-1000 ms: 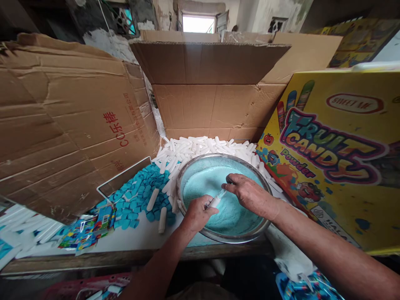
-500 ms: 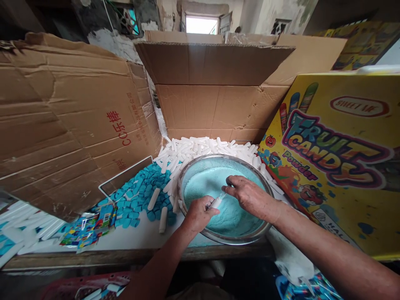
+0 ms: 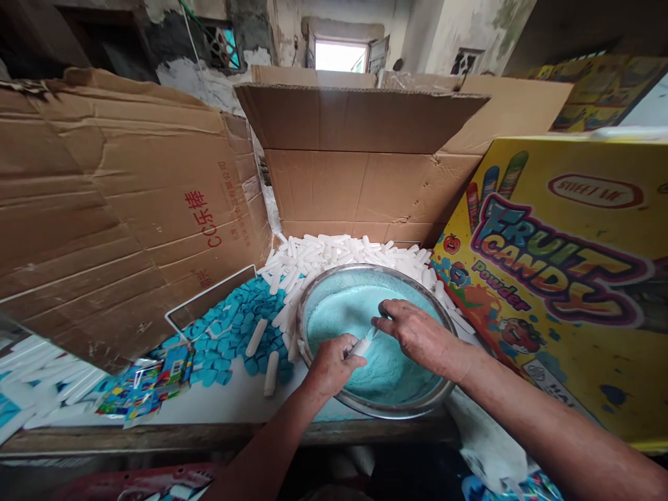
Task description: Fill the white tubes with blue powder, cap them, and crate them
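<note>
A metal bowl point(image 3: 441, 390) holds pale blue powder point(image 3: 344, 313) on the table in front of me. My left hand point(image 3: 330, 365) is closed round a small white tube point(image 3: 360, 344), held over the powder near the bowl's front edge. My right hand point(image 3: 415, 332) hovers over the bowl with fingers pinched at the tube's upper end; what they hold is hidden. A heap of white tubes point(image 3: 334, 252) lies behind the bowl, and a spread of blue caps point(image 3: 229, 327) lies to its left.
Open cardboard boxes stand at the left point(image 3: 104, 209) and behind point(image 3: 355, 160). A yellow "Fruit Candy Powder" box point(image 3: 568, 278) leans at the right. Printed wrappers point(image 3: 146, 386) and more white tubes point(image 3: 31, 376) lie at the left. The table's wooden front edge point(image 3: 156, 438) runs below.
Both hands stay at the bowl with the tube between them, shifted only slightly. The view has tilted a little.
</note>
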